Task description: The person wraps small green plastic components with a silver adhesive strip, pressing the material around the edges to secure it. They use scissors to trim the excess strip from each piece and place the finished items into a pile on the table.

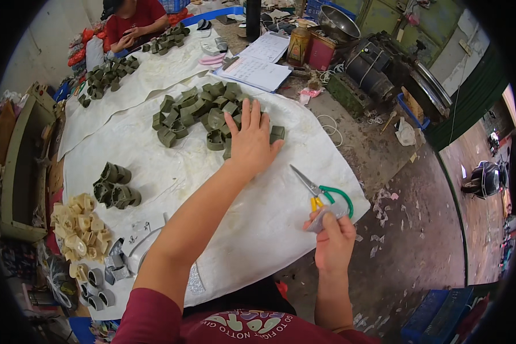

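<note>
Fingers [255, 114] of your left hand [250, 150] are extended and slightly spread, pointing away from you over the near right part of a pile of dark green curved pieces [198, 109]. Most of that pile lies to the left of these fingers and beyond them; one loose green piece [277, 133] sits to the right, just beside the thumb. Pieces in the pile lie at mixed angles, with no common long axis. Your left hand is plainly the nearer one to the pile; whether its fingertips press on any piece cannot be confirmed.

Your right hand [333, 246] is near the bench's right edge, thumb and fingers pinched on a small grey piece [317, 223]. Scissors [313, 187] with green handles lie just beyond it, their long axis running from the handles up and left to the tip. Contact between handles and hand cannot be determined.

A creased white covering spreads over your bench [258, 229]. Toward its left side are a separate group of green pieces [117, 186] and a heap of beige pieces [80, 226]. Beyond the main pile lies a clipboard with papers [258, 69]; a motor [368, 66] stands to the right. Scraps litter the floor [401, 241]. A co-worker [133, 24] is at the far left.
</note>
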Motion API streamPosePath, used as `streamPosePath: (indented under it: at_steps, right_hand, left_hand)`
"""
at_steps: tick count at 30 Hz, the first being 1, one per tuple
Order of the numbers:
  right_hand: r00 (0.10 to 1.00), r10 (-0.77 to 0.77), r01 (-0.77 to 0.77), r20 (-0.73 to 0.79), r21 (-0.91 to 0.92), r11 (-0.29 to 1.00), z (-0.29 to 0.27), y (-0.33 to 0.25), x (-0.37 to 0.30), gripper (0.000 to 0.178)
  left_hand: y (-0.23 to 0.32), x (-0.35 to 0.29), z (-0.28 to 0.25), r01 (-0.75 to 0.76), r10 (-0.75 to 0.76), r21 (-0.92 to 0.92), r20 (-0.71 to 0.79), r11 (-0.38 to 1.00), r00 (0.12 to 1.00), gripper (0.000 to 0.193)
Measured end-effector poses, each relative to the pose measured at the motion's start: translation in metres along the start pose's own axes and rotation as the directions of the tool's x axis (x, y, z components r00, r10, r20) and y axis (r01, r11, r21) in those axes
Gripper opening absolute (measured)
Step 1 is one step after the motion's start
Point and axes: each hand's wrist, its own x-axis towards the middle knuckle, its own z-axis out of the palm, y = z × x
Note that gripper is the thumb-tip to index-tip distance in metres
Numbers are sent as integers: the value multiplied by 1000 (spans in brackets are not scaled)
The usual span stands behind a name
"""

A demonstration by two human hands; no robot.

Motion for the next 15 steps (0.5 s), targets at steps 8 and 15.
streamPosePath:
  at_steps: [8,15]
  right_hand:
    - [999,47,-48,14,21,999,-9,2,-8,14]
    - [990,83,-64,111,-162,985,-3,-5,-30,16]
  left_hand:
    - [48,-3,36,-261,278,-129,144,957,950,42]
    - [32,-57,-82,298,-16,-888,313,350,950,47]
